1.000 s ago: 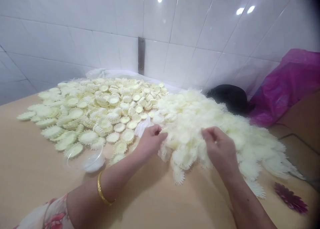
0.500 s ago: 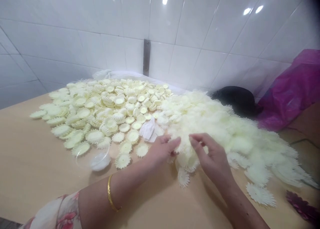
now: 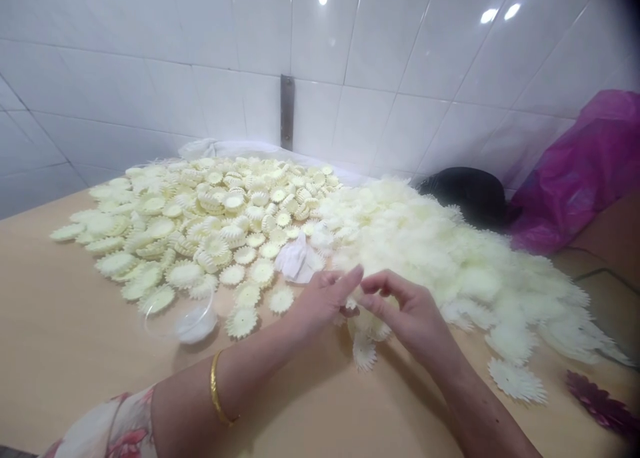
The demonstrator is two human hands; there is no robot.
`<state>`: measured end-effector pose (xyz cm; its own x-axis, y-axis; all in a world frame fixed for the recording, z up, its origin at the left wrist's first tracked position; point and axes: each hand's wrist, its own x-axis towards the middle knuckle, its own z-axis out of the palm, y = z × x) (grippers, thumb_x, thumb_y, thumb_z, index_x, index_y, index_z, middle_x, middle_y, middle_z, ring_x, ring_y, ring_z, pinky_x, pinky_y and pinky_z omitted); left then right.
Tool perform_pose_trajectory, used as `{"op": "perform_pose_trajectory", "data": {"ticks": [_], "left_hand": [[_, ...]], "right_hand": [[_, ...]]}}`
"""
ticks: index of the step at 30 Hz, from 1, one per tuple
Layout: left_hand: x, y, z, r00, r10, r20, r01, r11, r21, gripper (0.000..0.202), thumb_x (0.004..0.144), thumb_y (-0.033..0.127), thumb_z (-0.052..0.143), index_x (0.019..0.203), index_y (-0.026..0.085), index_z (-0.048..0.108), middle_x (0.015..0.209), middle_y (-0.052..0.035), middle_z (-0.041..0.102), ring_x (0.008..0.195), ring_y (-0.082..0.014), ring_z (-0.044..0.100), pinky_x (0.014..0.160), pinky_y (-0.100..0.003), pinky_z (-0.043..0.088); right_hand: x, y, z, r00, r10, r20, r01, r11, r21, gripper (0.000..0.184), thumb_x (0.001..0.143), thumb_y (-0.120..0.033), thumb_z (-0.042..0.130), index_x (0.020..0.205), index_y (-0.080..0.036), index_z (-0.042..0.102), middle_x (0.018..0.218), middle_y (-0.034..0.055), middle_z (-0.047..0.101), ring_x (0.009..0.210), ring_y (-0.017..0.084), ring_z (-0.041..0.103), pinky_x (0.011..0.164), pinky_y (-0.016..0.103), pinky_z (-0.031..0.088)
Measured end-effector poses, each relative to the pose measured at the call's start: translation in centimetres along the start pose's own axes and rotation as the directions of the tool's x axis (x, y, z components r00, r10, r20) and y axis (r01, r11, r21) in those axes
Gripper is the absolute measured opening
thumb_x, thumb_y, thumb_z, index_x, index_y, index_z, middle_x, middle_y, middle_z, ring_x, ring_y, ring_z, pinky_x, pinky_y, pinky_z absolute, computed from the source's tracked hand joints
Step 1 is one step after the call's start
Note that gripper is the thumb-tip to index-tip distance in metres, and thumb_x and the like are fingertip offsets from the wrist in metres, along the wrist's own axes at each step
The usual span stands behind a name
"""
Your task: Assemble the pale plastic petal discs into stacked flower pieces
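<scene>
My left hand (image 3: 327,298) is closed on a pale yellow petal disc (image 3: 352,303) with a notched edge; only a small part shows between thumb and fingers. My right hand (image 3: 407,311) has its thumb and forefinger pinched together close to the left thumb. What those fingertips hold is too small and blurred to make out. Just below the hands, a few more notched discs (image 3: 365,351) lie on the table. A large heap of thin, gauzy petal discs (image 3: 480,278) spreads behind and right of my right hand.
Thicker, cup-like pale flower pieces (image 3: 215,211) are heaped at the left. A round clear container (image 3: 196,323) and a crumpled white tissue (image 3: 295,258) lie near my left arm. A dark red petal piece (image 3: 600,401), a black object (image 3: 465,195) and a magenta plastic bag (image 3: 575,171) are at the right.
My right hand has moved left, bringing its fingertips to the left thumb. The left thumb points further up. The view has shifted slightly.
</scene>
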<state>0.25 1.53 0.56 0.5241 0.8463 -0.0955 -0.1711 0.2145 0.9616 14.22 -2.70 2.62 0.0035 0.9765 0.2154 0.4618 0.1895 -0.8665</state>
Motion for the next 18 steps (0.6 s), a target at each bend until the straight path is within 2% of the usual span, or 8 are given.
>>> {"op": "perform_pose_trajectory", "data": {"ticks": [4,7,10,14,18], "left_hand": [[0.23,-0.09,-0.22,1.0,-0.021,0.004,0.021,1.0,0.006,0.045,0.07,0.059,0.052,0.065,0.014,0.055,0.062,-0.0006,0.052,0.059,-0.0103,0.052,0.068,-0.029,0.042],[0.3,0.03,-0.22,0.999,-0.029,0.029,0.029,1.0,0.001,0.04,0.067,0.053,0.06,0.072,0.014,0.057,0.064,-0.0016,0.055,0.059,-0.0106,0.053,0.067,-0.028,0.042],[0.32,0.02,-0.17,0.998,-0.061,0.006,0.061,0.998,-0.008,0.037,0.064,0.047,0.066,0.079,0.013,0.058,0.066,-0.0024,0.057,0.061,-0.0117,0.054,0.066,-0.028,0.042],[0.47,-0.35,-0.32,0.994,-0.093,-0.061,0.094,0.995,0.017,0.031,0.064,0.04,0.067,0.074,0.014,0.055,0.062,-0.0015,0.057,0.06,-0.0128,0.056,0.064,-0.028,0.042],[0.52,-0.57,-0.52,0.997,-0.059,-0.053,0.063,0.995,0.075,0.026,0.069,0.038,0.063,0.066,0.015,0.05,0.057,-0.0002,0.055,0.056,-0.0113,0.053,0.062,-0.028,0.041]], "right_hand": [[0.12,0.16,-0.02,1.0,-0.005,-0.008,0.005,1.0,-0.005,0.016,0.075,-0.035,0.058,0.076,-0.019,0.061,0.075,0.0014,0.062,0.074,0.017,0.054,0.073,0.031,0.039],[0.27,0.37,-0.1,1.0,0.004,0.02,-0.004,1.0,0.031,0.019,0.079,-0.033,0.052,0.079,-0.018,0.063,0.078,0.003,0.062,0.075,0.018,0.055,0.072,0.031,0.041],[0.4,0.58,-0.17,1.0,0.019,0.012,-0.02,0.996,0.083,0.022,0.08,-0.033,0.049,0.078,-0.017,0.064,0.077,0.0036,0.062,0.075,0.018,0.055,0.071,0.03,0.042],[0.49,0.65,-0.3,0.991,0.08,-0.107,-0.068,0.991,0.12,0.02,0.08,-0.032,0.051,0.07,-0.017,0.06,0.064,-0.0002,0.056,0.064,0.014,0.051,0.06,0.024,0.041],[0.41,0.49,-0.29,0.964,0.099,-0.245,-0.083,0.994,0.073,0.021,0.079,-0.03,0.05,0.062,-0.018,0.053,0.055,-0.003,0.047,0.055,0.011,0.043,0.05,0.021,0.035]]}}
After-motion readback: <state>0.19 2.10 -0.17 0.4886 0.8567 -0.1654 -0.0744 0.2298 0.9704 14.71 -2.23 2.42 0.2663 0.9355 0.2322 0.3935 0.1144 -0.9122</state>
